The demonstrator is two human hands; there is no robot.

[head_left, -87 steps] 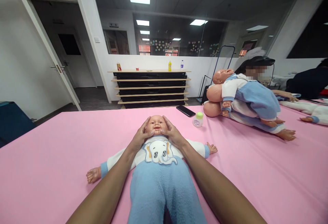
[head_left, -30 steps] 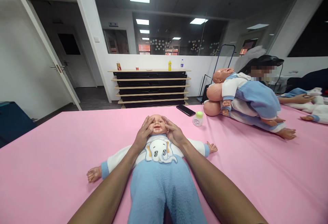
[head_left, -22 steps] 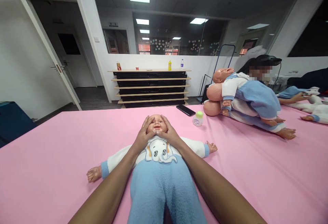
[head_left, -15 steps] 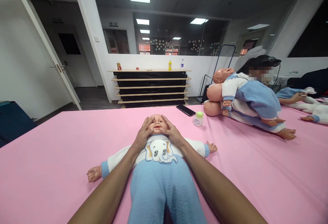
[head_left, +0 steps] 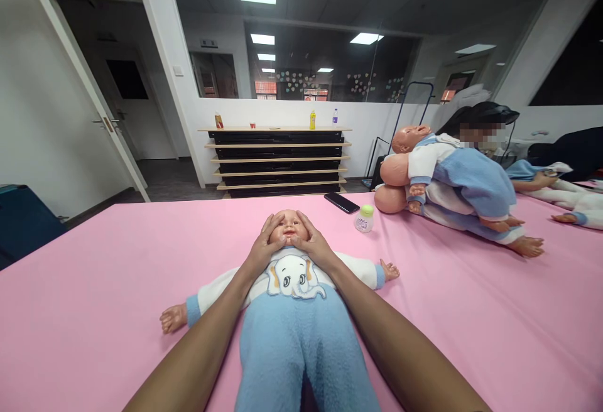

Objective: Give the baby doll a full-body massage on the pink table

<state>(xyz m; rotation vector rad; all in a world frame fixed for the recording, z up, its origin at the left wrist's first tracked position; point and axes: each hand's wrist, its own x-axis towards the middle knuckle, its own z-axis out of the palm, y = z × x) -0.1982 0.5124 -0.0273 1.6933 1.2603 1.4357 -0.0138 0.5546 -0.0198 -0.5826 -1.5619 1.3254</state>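
A baby doll [head_left: 301,318] lies on its back with arms spread, in a white top with an elephant face and light blue trousers. Along the left side of its face [head_left: 289,228] rests my left hand [head_left: 264,245], fingers stretched toward the temple and thumb near the chin. My right hand [head_left: 316,245] mirrors it on the other side, its fingers extended flat and its thumb also by the chin. Both hands are open and touch the doll's head without closing around it. The palms cover the cheeks and ears.
The doll lies on a pink-covered table [head_left: 117,274]. Beyond my right hand are a small green-capped bottle [head_left: 364,218] and a black phone [head_left: 342,203]. Stacked dolls [head_left: 452,179] lie at the right, with another person [head_left: 478,120] behind them. Shelves [head_left: 277,154] stand at the back.
Both thumbs have slid inward and down, from beside the mouth to the chin. The fingers stay at the temples and the doll has not moved.
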